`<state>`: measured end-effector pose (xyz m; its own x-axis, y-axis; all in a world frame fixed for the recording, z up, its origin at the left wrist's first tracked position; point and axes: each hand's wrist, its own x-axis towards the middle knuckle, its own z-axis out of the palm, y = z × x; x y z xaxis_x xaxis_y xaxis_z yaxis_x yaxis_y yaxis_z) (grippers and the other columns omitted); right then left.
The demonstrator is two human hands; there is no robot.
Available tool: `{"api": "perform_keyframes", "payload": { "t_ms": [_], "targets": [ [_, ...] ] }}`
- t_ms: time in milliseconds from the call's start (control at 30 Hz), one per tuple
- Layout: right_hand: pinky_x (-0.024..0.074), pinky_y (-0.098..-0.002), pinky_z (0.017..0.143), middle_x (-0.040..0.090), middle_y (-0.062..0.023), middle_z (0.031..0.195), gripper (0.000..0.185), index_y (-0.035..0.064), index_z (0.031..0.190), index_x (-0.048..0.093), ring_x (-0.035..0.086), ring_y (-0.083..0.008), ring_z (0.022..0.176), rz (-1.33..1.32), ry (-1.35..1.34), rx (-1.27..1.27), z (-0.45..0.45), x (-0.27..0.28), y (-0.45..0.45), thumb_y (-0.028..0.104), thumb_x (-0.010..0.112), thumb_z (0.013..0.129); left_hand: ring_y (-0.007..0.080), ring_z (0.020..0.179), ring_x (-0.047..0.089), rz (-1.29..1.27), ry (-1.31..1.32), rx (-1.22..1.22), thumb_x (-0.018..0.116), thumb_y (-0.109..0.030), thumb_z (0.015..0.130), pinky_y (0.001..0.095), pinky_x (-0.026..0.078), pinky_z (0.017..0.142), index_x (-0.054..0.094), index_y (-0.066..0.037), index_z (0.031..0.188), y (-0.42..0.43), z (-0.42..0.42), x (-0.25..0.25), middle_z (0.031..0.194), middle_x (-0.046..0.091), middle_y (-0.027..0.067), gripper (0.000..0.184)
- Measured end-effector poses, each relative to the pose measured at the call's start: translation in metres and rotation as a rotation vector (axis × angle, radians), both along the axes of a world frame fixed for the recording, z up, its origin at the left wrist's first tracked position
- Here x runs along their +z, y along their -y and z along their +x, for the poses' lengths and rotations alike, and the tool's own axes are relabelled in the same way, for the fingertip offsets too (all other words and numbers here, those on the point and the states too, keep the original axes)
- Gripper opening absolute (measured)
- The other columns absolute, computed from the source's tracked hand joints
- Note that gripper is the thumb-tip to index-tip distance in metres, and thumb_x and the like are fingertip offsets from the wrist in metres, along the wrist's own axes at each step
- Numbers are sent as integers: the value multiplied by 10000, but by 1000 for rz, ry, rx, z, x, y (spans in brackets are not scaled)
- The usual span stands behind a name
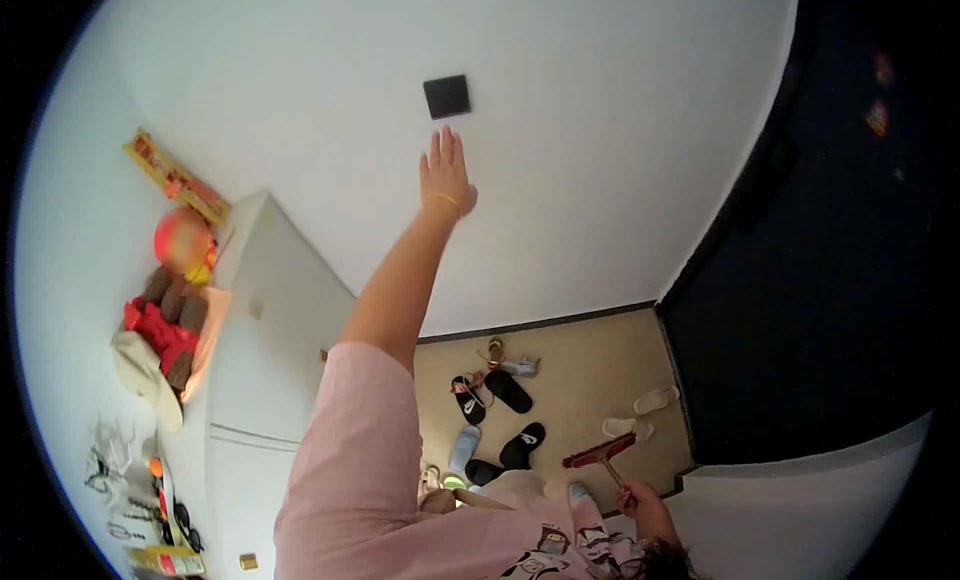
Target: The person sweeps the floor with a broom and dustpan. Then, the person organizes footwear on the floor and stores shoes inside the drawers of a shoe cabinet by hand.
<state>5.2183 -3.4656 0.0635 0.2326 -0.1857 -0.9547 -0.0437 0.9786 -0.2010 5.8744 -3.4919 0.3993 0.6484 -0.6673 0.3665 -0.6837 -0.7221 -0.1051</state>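
Note:
My left hand (447,175) is raised in front of the white wall, fingers stretched out, with a yellow band at the wrist. Its fingertips lie just below a dark square wall switch (447,97); I cannot tell whether they touch the wall. Low on the right, my right hand (638,498) is closed round the handle of a broom (600,451) with a red head. The broom head is held up over the floor near a pair of white slippers (620,429). A pink sleeve (350,430) covers my left upper arm.
Several dark slides and sandals (510,391) lie scattered on the beige floor (585,365). At left stands a white cabinet (275,310) with a doll (182,242) and a pale cap (145,375) on top. A dark door (800,310) fills the right side.

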Motion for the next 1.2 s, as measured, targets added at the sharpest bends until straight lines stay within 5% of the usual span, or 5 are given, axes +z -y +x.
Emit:
{"api": "perform_keyframes", "payload": {
  "t_ms": [400, 500, 633, 933, 1200],
  "targets": [
    [272, -235, 346, 425, 3, 512, 303, 135, 566, 364, 359, -94, 381, 289, 54, 27, 133, -33, 80, 154, 444, 857, 325, 1467, 123, -101, 81, 2, 566, -198, 828, 477, 191, 1165, 276, -16, 1477, 29, 34, -73, 1583, 140, 177, 733],
    [372, -188, 367, 419, 11, 553, 220, 89, 625, 417, 422, -68, 423, 147, 29, 150, 167, -9, 107, 73, 498, 830, 346, 1103, 597, 484, -656, -180, 573, -247, 841, 476, 472, 933, 626, -37, 1162, -19, -10, -180, 1252, 599, 191, 387],
    [394, -170, 374, 446, 7, 599, 256, 85, 669, 428, 434, -43, 454, 262, 27, 285, 194, -38, 159, 146, 524, 898, 295, 993, 655, 1464, -1391, -384, 550, -369, 855, 401, 497, 893, 675, -23, 1117, -157, -140, -298, 1118, 671, 166, 451],
    [392, -173, 392, 440, 32, 585, 306, 127, 702, 429, 436, -53, 463, 337, -93, 975, 283, -87, 247, 276, 531, 949, 298, 1003, 654, 455, -1722, 802, 579, -354, 841, 397, 503, 903, 682, -69, 1124, -303, -403, -274, 1121, 671, 159, 415],
    [361, -162, 364, 463, 14, 608, 305, 116, 702, 440, 443, -46, 465, 191, -240, 1244, 324, -49, 261, 267, 544, 946, 322, 1016, 650, 183, -1983, 1062, 593, -330, 831, 410, 502, 914, 676, -92, 1143, -266, -616, -273, 1140, 666, 158, 402]
  ]
}}
